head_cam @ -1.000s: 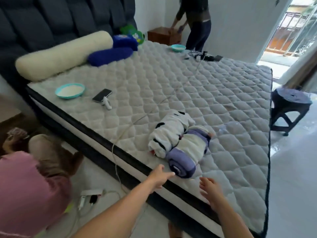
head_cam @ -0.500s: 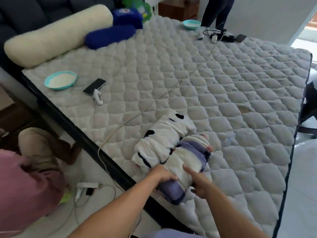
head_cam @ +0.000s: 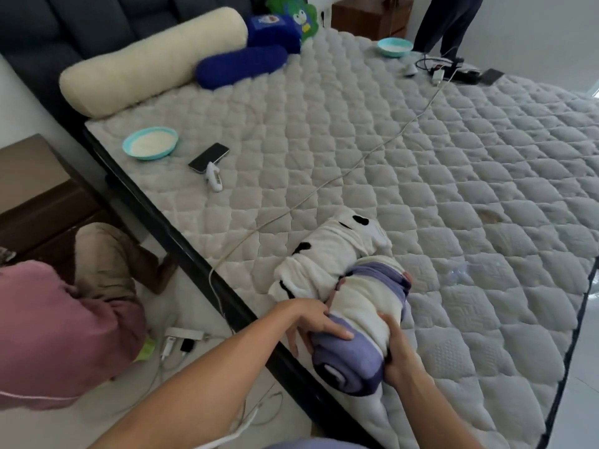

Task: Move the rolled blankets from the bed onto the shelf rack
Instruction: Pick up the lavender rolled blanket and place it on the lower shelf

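Blanket rolls, two of them, lie side by side near the bed (head_cam: 421, 157) edge. We hold the purple-and-cream roll (head_cam: 359, 332) at its near end: left hand (head_cam: 311, 325) on its left flank, fingers (head_cam: 337, 330) curled over the top; right hand (head_cam: 397, 351) clasped round its right flank, thumb on the cream band. Both hands grasp this roll. It rests on the mattress, not yet lifted as far as we can tell.

White roll with black patches (head_cam: 327, 257) lies just beyond the left fingers, touching the purple roll along its far half. No hand on it.

Handling, as judged: fleece-type cloth, soft, light, not fragile, not slippery. The roll dents under the fingers, so it will sag if held by one end only. The spiral end (head_cam: 337, 374) faces us; a loose outer flap could unwind. We judge the best hold is at mid-length, one hand each side, squeezing inward, or an arm under the middle. The shelf rack is not in view.

Containers: teal bowl (head_cam: 150, 143), well away to the far left of the fingers, holds something white, perhaps grains or powder; we cannot tell which. A second teal bowl (head_cam: 394, 47), far beyond the fingers at the opposite edge, holds similar white contents. Neither is near the rolls.

Cable (head_cam: 356, 166) crosses the mattress beyond the white roll; snag risk seems low.
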Motion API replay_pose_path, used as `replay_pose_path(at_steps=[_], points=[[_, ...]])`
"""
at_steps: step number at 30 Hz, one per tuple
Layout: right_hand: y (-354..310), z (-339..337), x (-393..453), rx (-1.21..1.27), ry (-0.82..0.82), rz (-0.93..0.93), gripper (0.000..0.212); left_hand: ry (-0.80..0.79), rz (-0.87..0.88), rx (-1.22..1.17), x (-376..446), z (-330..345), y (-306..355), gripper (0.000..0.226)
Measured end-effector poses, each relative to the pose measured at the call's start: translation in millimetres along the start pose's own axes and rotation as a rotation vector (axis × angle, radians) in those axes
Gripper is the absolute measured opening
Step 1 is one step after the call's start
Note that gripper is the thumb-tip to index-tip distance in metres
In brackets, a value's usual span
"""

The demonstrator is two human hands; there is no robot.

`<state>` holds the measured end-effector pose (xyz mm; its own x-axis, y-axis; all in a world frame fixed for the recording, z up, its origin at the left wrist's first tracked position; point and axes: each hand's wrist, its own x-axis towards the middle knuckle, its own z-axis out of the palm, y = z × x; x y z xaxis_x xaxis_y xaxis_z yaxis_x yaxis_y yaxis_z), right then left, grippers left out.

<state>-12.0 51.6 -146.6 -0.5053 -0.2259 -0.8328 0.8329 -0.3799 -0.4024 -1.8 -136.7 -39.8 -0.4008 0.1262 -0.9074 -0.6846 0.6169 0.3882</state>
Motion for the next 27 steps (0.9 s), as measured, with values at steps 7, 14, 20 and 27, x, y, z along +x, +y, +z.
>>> replay_pose_path(at_steps=[7,14,20,27], points=[[21.4,55.7,-57.4,-0.064,0.021,-0.173,0.052,0.067,0.109,-0.189,-59.5,0.2,-60.4,0.069],[99.7,139.3,-114.5,-0.193,-0.139,-0.261,0.060,0.238,0.247,-0.424,-131.7,5.0,-177.5,0.039],[202.0,223.2,-150.1,-0.521,-0.372,-0.303,0.045,0.488,0.263,-0.684,-180.7,28.3,-314.1,0.050],[344.7,316.6,-182.1,-1.041,-0.648,-0.329,0.055,0.662,0.151,-1.049,-241.8,86.1,-461.7,0.044]])
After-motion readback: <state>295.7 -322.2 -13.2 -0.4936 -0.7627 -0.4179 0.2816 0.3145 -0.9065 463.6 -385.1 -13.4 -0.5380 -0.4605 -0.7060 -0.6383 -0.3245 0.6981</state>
